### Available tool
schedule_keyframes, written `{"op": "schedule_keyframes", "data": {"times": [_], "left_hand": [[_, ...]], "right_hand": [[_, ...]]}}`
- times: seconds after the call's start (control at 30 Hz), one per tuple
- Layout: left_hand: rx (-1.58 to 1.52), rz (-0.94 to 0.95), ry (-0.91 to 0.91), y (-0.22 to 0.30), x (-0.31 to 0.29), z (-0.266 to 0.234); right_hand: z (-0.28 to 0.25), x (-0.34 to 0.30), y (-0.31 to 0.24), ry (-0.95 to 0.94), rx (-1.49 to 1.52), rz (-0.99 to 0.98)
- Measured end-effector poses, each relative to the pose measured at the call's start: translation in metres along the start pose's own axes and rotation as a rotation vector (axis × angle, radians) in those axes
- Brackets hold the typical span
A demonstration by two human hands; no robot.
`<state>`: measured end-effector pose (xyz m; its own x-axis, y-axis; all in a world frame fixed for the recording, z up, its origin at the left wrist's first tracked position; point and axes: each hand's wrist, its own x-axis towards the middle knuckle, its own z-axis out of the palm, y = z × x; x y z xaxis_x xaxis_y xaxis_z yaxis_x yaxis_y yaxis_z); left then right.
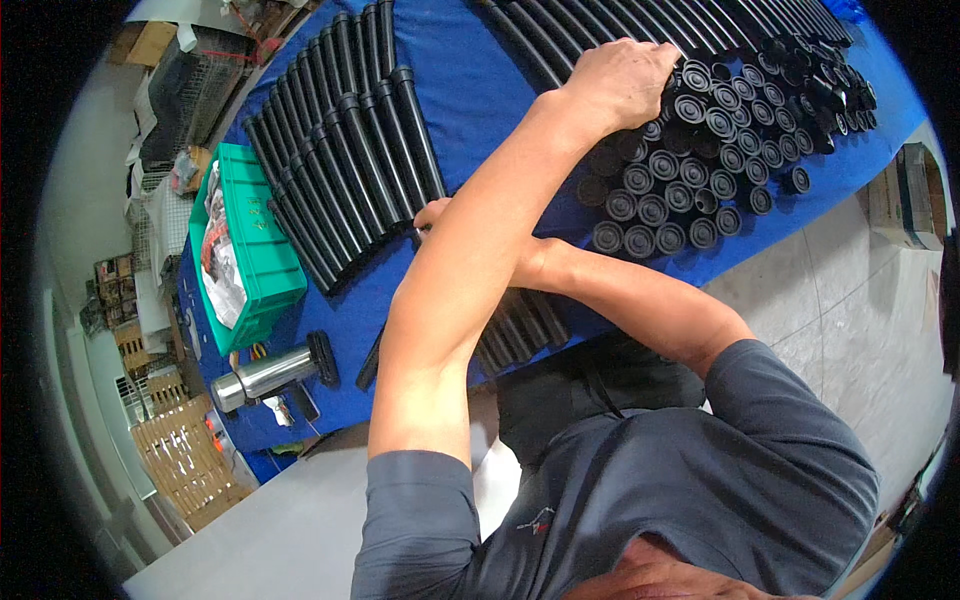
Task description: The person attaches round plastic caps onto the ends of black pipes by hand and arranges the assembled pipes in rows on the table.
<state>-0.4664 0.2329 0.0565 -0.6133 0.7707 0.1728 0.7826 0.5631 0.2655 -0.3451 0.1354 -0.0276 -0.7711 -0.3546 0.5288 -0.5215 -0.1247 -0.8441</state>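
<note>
My arms cross, the left forearm lying over the right. At the upper right, my left hand (622, 82) is closed, its fingertips at the edge of a heap of black round ringed caps (692, 170). Whatever those fingers hold is hidden. My right hand (432, 214) reaches to the left and mostly disappears behind my left forearm. Its visible fingers curl at the upper end of a black tube (370, 362), whose middle is also covered by that forearm. Just beyond, overlapping rows of black tubes (350, 150) with wider collars fan out on the blue cloth (440, 60).
A green crate (262, 250) containing a clear bag stands on the left. Near it lie a steel flask (268, 378) and small items. More black tubes (620, 25) line the far side; several others (520, 328) lie at the near edge. Wire racks stand beyond the table's left side.
</note>
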Motion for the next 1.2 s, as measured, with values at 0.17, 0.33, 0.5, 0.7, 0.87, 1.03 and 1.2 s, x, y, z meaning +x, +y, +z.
{"op": "schedule_keyframes", "data": {"times": [0.17, 0.33, 0.5, 0.7, 0.87, 1.03, 1.2], "left_hand": [[0.024, -0.031, 0.001, -0.007, -0.002, 0.003], [0.003, -0.131, 0.228, -0.005, -0.032, -0.028], [-0.312, -0.199, 0.756, -0.009, -0.133, -0.097], [-0.646, -0.588, 0.907, -0.005, -0.268, -0.091], [-0.451, -0.828, 0.810, 0.015, -0.328, -0.062], [-0.189, -0.889, 0.719, 0.041, -0.373, -0.038], [-0.082, -0.947, 0.559, 0.073, -0.391, -0.017]], "right_hand": [[-0.005, 0.010, -0.019, -0.052, 0.055, 0.042], [-0.014, 0.004, -0.018, -0.075, 0.211, 0.162], [-0.013, 0.015, -0.020, 0.047, -0.296, 0.035], [-0.025, 0.025, -0.031, 0.130, 0.016, 0.265], [-0.024, 0.024, -0.029, 0.280, 0.089, 0.268], [-0.014, 0.023, -0.028, 0.240, 0.056, 0.243], [-0.022, 0.020, -0.026, 0.208, 0.076, 0.291]]}}
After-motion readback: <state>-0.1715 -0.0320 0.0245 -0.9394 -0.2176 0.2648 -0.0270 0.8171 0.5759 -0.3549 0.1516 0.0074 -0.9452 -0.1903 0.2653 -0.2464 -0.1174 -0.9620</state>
